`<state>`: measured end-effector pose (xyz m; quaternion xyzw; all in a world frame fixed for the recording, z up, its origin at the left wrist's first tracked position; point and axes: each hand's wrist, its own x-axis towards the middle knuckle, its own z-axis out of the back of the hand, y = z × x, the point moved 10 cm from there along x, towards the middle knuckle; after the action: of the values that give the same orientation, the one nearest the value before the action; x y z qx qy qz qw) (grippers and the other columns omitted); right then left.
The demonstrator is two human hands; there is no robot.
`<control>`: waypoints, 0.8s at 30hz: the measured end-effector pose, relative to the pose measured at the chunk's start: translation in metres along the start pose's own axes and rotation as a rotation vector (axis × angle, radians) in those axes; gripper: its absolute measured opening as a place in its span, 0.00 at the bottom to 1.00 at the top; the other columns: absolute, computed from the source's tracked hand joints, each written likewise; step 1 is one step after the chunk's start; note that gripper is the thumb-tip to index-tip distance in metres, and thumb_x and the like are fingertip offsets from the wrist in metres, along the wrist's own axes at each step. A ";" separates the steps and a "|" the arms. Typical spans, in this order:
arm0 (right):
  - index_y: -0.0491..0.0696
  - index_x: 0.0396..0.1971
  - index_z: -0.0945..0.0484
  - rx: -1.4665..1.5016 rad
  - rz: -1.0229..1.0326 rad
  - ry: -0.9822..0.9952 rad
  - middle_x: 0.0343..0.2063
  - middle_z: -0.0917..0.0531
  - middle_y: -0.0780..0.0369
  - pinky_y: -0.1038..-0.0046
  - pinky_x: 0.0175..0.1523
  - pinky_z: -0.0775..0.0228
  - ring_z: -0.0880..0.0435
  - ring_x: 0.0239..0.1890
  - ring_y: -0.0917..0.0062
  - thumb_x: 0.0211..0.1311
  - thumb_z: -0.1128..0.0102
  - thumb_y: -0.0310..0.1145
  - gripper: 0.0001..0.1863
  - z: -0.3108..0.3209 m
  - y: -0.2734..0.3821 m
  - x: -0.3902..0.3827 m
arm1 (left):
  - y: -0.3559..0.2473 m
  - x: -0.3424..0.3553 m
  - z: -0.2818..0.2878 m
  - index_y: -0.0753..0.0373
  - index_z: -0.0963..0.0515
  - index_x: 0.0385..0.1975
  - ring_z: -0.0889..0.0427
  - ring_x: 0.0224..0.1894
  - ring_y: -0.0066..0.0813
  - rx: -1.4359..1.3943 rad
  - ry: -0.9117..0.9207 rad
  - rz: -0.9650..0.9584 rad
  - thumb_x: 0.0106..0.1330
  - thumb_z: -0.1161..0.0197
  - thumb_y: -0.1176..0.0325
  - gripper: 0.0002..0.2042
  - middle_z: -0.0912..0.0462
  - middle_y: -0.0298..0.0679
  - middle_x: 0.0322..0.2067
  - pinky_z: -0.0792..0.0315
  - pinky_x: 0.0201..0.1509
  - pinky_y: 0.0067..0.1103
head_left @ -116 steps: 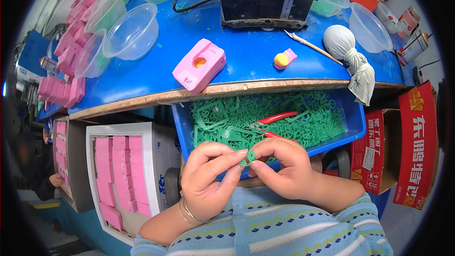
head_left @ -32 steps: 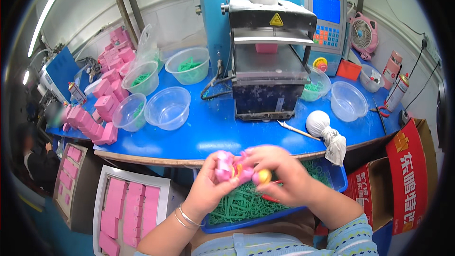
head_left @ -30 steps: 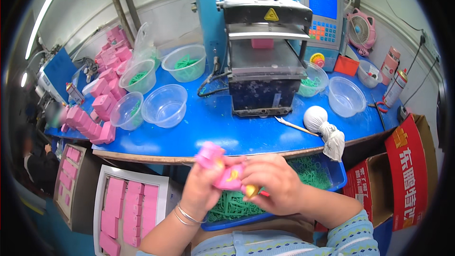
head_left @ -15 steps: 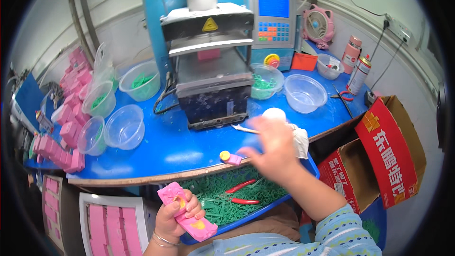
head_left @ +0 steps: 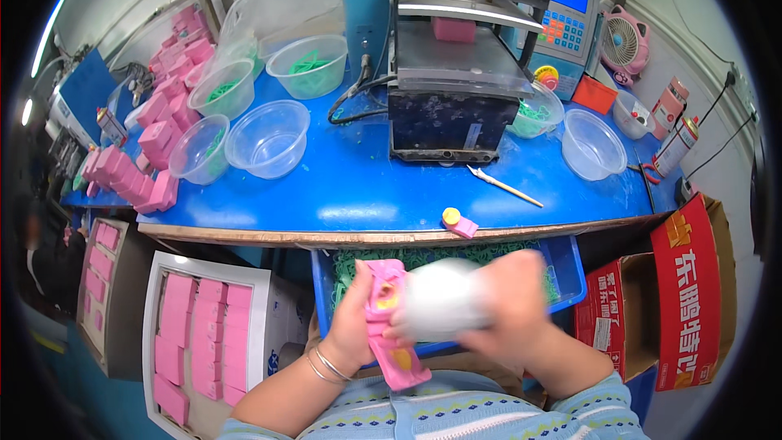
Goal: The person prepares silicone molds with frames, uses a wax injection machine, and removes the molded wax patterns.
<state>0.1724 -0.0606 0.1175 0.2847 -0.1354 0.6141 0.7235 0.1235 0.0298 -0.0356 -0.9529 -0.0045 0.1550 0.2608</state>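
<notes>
In front of my body, my left hand (head_left: 350,318) is closed on a pink mould (head_left: 405,369) with two halves and yellow patches inside. My right hand (head_left: 517,305) grips a white cloth bundle (head_left: 440,301), blurred by motion, against or just beside the mould; the contact is unclear. Behind both, a small pink piece with a yellow top (head_left: 452,218) lies at the table's front edge. Below that edge is a blue tray (head_left: 574,265) of green rubbery scraps, partly hidden by my hands. A pale stick tool (head_left: 509,187) lies on the blue table (head_left: 342,200).
A press machine (head_left: 448,130) with a control panel stands at the back, among plastic bowls (head_left: 265,155), stacked pink blocks (head_left: 159,143), spray cans (head_left: 676,145) and a pink fan (head_left: 623,53). Boxes of pink blocks (head_left: 175,318) and red cardboard boxes (head_left: 684,293) flank me. A person (head_left: 45,253) is far left.
The green piece held earlier is out of my hands; the pink mould is now in my left hand. The yellow-topped piece was set down. My right hand took the white bundle off the table toward me.
</notes>
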 end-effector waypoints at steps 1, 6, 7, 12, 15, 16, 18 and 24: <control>0.47 0.26 0.27 0.060 0.010 0.169 0.22 0.26 0.63 0.66 0.39 0.44 0.28 0.27 0.68 0.33 0.29 0.44 0.22 -0.036 0.001 -0.005 | 0.002 -0.001 -0.014 0.62 0.30 0.43 0.39 0.14 0.21 0.157 -0.172 0.057 0.61 0.70 0.33 0.36 0.27 0.39 0.24 0.39 0.21 0.20; 0.47 0.33 0.23 0.400 -0.229 -0.172 0.24 0.24 0.65 0.68 0.35 0.44 0.28 0.26 0.70 0.37 0.32 0.47 0.24 0.011 -0.034 -0.024 | 0.005 -0.007 -0.008 0.63 0.32 0.45 0.39 0.14 0.19 -0.024 0.099 0.071 0.59 0.71 0.32 0.38 0.35 0.33 0.17 0.40 0.20 0.18; 0.47 0.28 0.23 0.274 -0.072 -0.197 0.23 0.23 0.64 0.68 0.35 0.44 0.28 0.26 0.70 0.36 0.32 0.47 0.22 0.009 -0.018 -0.020 | 0.002 -0.007 -0.005 0.63 0.32 0.46 0.39 0.14 0.20 -0.029 0.083 0.052 0.59 0.71 0.32 0.37 0.33 0.34 0.18 0.39 0.20 0.19; 0.46 0.21 0.28 -0.003 -0.065 -0.034 0.20 0.26 0.61 0.65 0.35 0.43 0.28 0.26 0.67 0.40 0.34 0.47 0.20 -0.017 -0.028 -0.007 | 0.015 0.004 -0.011 0.65 0.30 0.39 0.40 0.13 0.21 -0.042 0.293 0.143 0.59 0.68 0.32 0.37 0.32 0.36 0.18 0.40 0.20 0.19; 0.45 0.21 0.28 -0.236 -0.353 -0.285 0.19 0.27 0.61 0.63 0.35 0.42 0.28 0.26 0.64 0.41 0.34 0.48 0.21 0.041 -0.086 -0.016 | 0.001 -0.011 -0.017 0.65 0.31 0.38 0.37 0.20 0.20 0.027 0.266 0.008 0.56 0.62 0.30 0.37 0.33 0.35 0.20 0.38 0.30 0.21; 0.45 0.23 0.28 -0.328 -0.449 -0.261 0.21 0.27 0.60 0.63 0.36 0.42 0.28 0.28 0.64 0.41 0.34 0.48 0.21 0.056 -0.113 -0.025 | 0.000 -0.012 -0.028 0.65 0.32 0.37 0.35 0.25 0.20 -0.054 0.331 0.028 0.58 0.45 0.43 0.26 0.32 0.34 0.23 0.37 0.35 0.22; 0.45 0.24 0.28 -0.422 -0.546 -0.245 0.23 0.27 0.60 0.63 0.37 0.42 0.28 0.30 0.64 0.42 0.34 0.48 0.21 0.059 -0.148 -0.033 | 0.000 -0.010 -0.032 0.64 0.32 0.37 0.34 0.25 0.19 0.091 0.311 0.036 0.56 0.41 0.54 0.20 0.32 0.34 0.24 0.36 0.36 0.23; 0.46 0.33 0.26 -0.566 -0.296 -0.251 0.37 0.29 0.58 0.62 0.50 0.46 0.32 0.43 0.64 0.44 0.35 0.45 0.21 0.029 -0.097 -0.005 | -0.019 -0.014 -0.031 0.65 0.29 0.39 0.30 0.36 0.27 0.819 0.071 -0.200 0.49 0.41 0.83 0.16 0.30 0.34 0.33 0.35 0.46 0.20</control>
<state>0.2692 -0.0895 0.1139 0.1624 -0.3454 0.4006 0.8330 0.1205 0.0294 0.0039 -0.7702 -0.0259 0.0850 0.6315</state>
